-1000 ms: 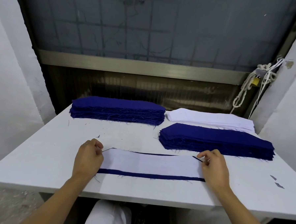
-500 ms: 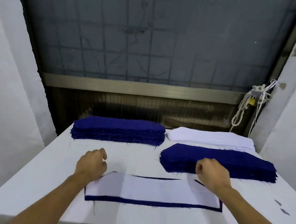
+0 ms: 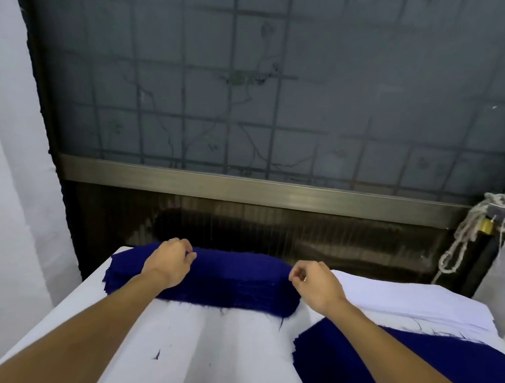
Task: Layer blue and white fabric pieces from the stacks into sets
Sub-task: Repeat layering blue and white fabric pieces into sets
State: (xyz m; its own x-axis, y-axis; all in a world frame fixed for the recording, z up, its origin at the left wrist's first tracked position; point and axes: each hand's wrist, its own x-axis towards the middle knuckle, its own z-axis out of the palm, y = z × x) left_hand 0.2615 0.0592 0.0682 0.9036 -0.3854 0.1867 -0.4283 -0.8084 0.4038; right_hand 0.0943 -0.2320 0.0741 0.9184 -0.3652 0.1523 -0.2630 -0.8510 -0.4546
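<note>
A thick stack of dark blue fabric pieces [image 3: 228, 286] lies at the far left of the white table [image 3: 237, 345]. My left hand [image 3: 168, 260] rests on the stack's left part, fingers curled and pinching its top layer. My right hand [image 3: 313, 285] is at the stack's right end, thumb and forefinger pinched on the top layer's edge. A stack of white pieces [image 3: 409, 302] lies at the far right. A second blue stack [image 3: 368, 361] sits in front of the white one. The layered set from the earlier frames is out of view.
Behind the table is a grimy wired-glass window with a metal sill [image 3: 260, 188]. A knotted white rope with a brass padlock [image 3: 477, 232] hangs at the right. White walls stand close on both sides. Small blue scraps [image 3: 157, 354] lie on the table.
Both hands left the blue-and-white set near the front edge and reached forward to the far blue stack. The view tilted up, so the set dropped out of frame.
</note>
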